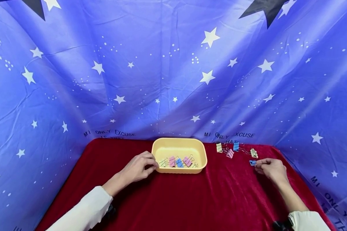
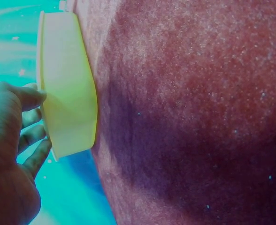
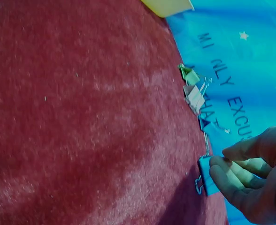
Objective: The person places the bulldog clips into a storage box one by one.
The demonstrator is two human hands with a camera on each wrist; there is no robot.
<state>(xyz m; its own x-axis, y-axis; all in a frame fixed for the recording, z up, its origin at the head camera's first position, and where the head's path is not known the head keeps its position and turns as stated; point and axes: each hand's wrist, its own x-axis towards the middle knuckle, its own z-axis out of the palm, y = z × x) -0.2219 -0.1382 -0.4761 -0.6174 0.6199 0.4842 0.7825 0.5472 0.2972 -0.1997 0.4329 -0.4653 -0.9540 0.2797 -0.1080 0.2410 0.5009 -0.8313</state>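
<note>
A yellow plastic tray (image 1: 179, 171) stands on the red cloth, with several green, pink and blue binder clips lying along its near side. My left hand (image 1: 140, 166) grips its left end, thumb and fingers at the rim, as the left wrist view (image 2: 11, 136) also shows. Far to the right, my right hand (image 1: 273, 170) pinches a blue binder clip (image 1: 253, 163) between thumb and fingertips. The same blue clip (image 3: 206, 173) appears in the right wrist view, a wire handle sticking out beside the fingers.
Beyond the right hand lie a yellow clip (image 1: 218, 147), a pink clip (image 1: 229, 153), another blue clip (image 1: 236, 146) and a pale green clip (image 1: 253, 153). Red velvet cloth (image 1: 185, 202) covers the table. A blue starry curtain (image 1: 167, 73) rises behind its far edge.
</note>
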